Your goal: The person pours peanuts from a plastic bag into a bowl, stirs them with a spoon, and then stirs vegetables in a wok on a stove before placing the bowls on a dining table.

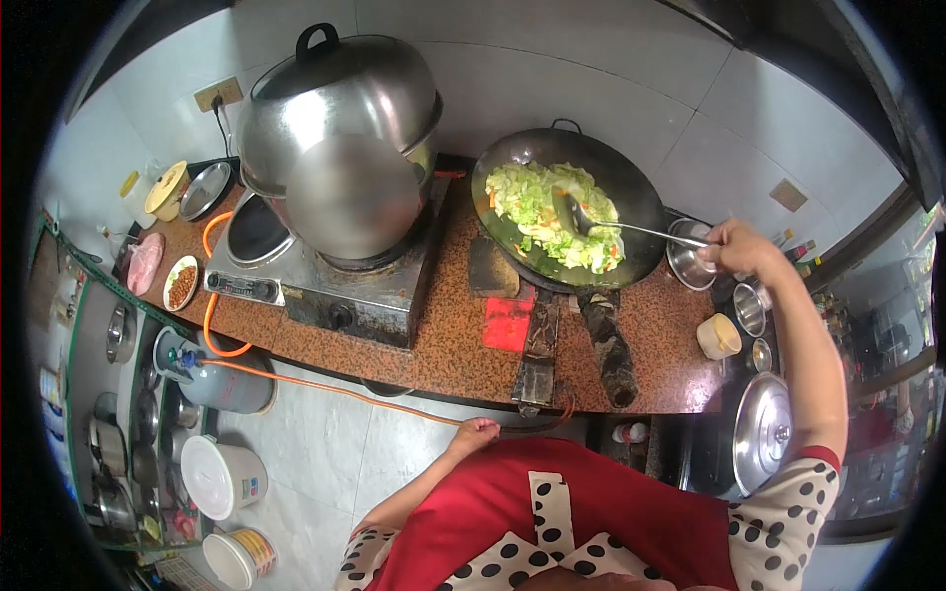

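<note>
My right hand (739,247) grips the end of the long metal handle of a cooking ladle (643,230). The ladle's bowl rests among chopped cabbage (543,203) mixed with orange strips that look like carrot. They lie in a large dark wok (635,177) with a small loop handle at its far rim. Low before my red apron (635,480), my left hand (474,434) has its fingers curled in and nothing visible in it. An orange gas hose (332,385) passes just beyond that hand; whether they touch I cannot tell.
Left of the wok, a big domed metal pot (355,89) sits on a gas stove (355,310). Raw meat (145,264) and a dish of peanuts (182,284) lie further left. Metal bowls (750,310) and a cream cup (718,337) stand right. A gas cylinder (229,380) is below.
</note>
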